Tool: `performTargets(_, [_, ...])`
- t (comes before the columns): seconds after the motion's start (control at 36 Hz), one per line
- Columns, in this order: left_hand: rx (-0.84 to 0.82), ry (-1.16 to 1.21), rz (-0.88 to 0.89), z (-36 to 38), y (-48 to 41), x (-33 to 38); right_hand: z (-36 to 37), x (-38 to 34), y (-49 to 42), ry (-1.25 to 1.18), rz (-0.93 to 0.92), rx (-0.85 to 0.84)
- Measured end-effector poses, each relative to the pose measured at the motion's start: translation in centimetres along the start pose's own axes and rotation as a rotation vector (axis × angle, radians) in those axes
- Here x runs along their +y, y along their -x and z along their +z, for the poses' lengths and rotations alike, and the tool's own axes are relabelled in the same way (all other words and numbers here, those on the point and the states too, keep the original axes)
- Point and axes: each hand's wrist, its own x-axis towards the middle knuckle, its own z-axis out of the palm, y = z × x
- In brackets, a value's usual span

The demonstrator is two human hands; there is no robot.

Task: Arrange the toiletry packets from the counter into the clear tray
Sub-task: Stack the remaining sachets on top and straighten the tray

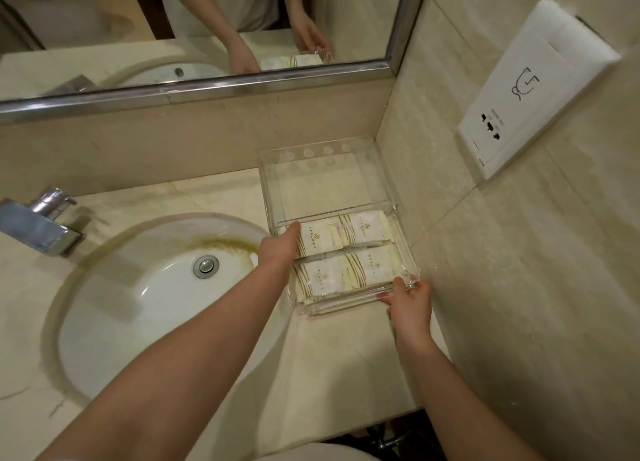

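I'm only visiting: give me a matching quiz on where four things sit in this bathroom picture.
Things:
1 faucet
2 packets
3 socket
4 right hand

Places:
A on the right wall
B gripping the tray at its near right corner
C at the sink's far left edge
D in the tray's near compartments

Pairs: 1-C, 2-D, 3-A, 4-B

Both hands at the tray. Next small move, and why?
Probably nudge the back-left packet straight with the left hand: its thumb touches that packet, which overlaps its neighbour. The right hand grips the clear tray at the front right corner, and no loose packets show on the counter.
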Motion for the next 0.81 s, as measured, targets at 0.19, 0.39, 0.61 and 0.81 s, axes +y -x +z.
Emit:
performTargets(0.19, [0.086,-0.083,0.067,0.5,-0.6,-0.8,0.0,0.1,-0.2,-0.011,0.013,-0.002])
performTargets(0.39, [0.061,-0.031,0.079,0.6,-0.5,-0.9,0.3,0.2,-0.3,-0.033,0.016,0.021])
performTargets(0.61, [0.074,0.016,0.099,0.7,-0.3,-1.2,0.1,-0.1,-0.3,-0.081,0.009,0.028])
performTargets(0.81, [0.097,0.142,0.054,1.0,-0.4,-0.8,0.3,-1.1,-0.9,-0.131,-0.004,0.011])
